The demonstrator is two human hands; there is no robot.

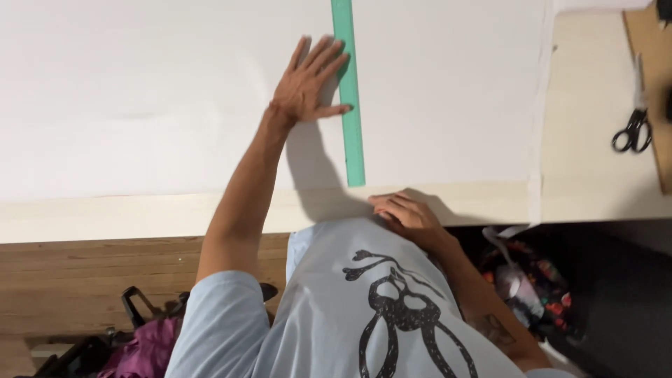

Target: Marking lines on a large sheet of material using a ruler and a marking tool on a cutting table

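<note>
A big white sheet (pixel 175 98) covers the pale table (pixel 602 182). On it lies a long green ruler (pixel 350 98), running from 12 o'clock down to 6 o'clock. The left hand (pixel 308 80) lies flat — fingers spread, thumb touching the ruler. The right hand (pixel 406 213) rests curled at the table edge, holding nothing. Black scissors (pixel 635 122) lie at 3 o'clock — well apart.

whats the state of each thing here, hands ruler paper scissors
left hand: open, flat, fingers spread, pressing the ruler's left edge
right hand: loosely curled, resting at the table edge, holding nothing
green ruler: flat on the paper, running away from the person
white paper: spread flat on the table
scissors: lying on the table at right, untouched
</note>
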